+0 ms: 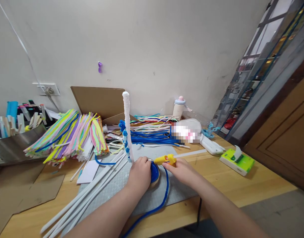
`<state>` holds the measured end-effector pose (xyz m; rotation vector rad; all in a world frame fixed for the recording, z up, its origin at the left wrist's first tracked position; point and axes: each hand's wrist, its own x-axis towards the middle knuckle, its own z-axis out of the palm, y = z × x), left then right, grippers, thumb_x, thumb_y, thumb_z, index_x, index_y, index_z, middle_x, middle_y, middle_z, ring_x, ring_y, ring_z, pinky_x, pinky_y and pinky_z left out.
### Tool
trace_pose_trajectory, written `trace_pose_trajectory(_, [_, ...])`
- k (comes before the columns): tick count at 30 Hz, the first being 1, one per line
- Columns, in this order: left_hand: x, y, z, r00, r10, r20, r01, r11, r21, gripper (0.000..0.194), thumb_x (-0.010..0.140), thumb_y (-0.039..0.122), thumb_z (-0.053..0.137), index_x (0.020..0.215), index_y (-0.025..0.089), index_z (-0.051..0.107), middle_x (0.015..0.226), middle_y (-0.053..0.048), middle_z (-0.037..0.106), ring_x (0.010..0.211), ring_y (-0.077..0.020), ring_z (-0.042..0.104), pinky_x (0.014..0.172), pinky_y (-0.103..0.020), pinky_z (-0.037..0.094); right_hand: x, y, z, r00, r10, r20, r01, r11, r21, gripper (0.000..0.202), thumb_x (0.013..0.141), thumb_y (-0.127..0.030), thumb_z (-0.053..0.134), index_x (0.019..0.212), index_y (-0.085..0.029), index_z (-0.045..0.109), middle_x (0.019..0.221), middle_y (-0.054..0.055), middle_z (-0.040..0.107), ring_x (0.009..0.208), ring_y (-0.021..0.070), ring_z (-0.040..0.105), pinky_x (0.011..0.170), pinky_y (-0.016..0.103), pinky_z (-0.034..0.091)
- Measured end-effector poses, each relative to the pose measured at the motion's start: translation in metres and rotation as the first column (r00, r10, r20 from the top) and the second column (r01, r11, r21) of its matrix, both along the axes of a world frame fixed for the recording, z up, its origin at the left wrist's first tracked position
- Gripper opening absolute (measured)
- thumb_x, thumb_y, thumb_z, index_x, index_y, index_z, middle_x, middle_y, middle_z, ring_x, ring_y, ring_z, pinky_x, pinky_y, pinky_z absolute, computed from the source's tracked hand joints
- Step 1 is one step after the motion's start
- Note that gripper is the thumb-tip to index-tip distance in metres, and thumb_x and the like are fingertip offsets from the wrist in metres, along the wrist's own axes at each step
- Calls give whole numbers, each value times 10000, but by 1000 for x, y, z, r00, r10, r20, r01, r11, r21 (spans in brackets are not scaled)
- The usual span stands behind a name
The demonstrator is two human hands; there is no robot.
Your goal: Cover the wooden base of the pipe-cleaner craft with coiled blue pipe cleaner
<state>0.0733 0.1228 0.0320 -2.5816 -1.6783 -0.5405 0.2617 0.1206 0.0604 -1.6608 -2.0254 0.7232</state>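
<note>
My left hand (140,174) is closed on the edge of a round base (155,175), blue on top with a tan side. A long blue pipe cleaner (164,195) curves from near the base down past the table's front edge. In my right hand (183,170) is a yellow hot glue gun (165,160), its nozzle over the base's upper edge and a long glue stick (191,153) poking out behind. Just beyond my left hand stands an upright white fuzzy rod (126,122) with blue flowers (123,132) along its left side; my hand hides its foot.
White rods (92,185) lie across a grey mat (142,208) on the left. Behind are bundles of coloured pipe cleaners (72,135), blue stems (152,137) and a bottle (179,109). A tissue pack (237,161) lies right; cardboard (30,185) lies left.
</note>
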Motion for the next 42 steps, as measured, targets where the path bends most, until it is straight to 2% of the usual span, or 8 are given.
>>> trace_pose_trajectory(11, [2,0,1,1000,10,-23,-9,1000,14,229,865,112,443,990,179,623,943,-61,586,941,-212,519,811,-334,423,0,-6,3,1000,-18,1,18,1000,13,378,842,-453,447,955,-199,703,983,81,713,939,252,626,798,315,440])
trace_pose_trajectory(26, [1,0,-2,1000,0,-18,0,999,32,216,869,127,436,988,174,610,944,-67,577,940,-218,511,805,-346,421,12,-15,-6,999,-45,-16,45,999,-12,408,830,-495,447,972,-212,704,975,74,716,935,266,632,799,341,458])
trace_pose_trajectory(35, [2,0,-3,1000,5,-7,-5,1000,14,229,872,133,430,997,174,618,950,-72,577,956,-213,508,832,-340,409,17,-29,-1,997,-64,-52,62,998,-29,357,826,-481,469,910,-215,692,939,61,715,896,250,632,778,324,452])
trace_pose_trajectory(42, [2,-1,-1,1000,4,30,-6,996,85,218,855,129,453,969,181,631,978,-72,575,995,-231,488,877,-382,373,18,-34,2,994,-50,-101,46,998,-38,345,824,-474,480,929,-226,696,953,53,722,903,250,639,790,315,454])
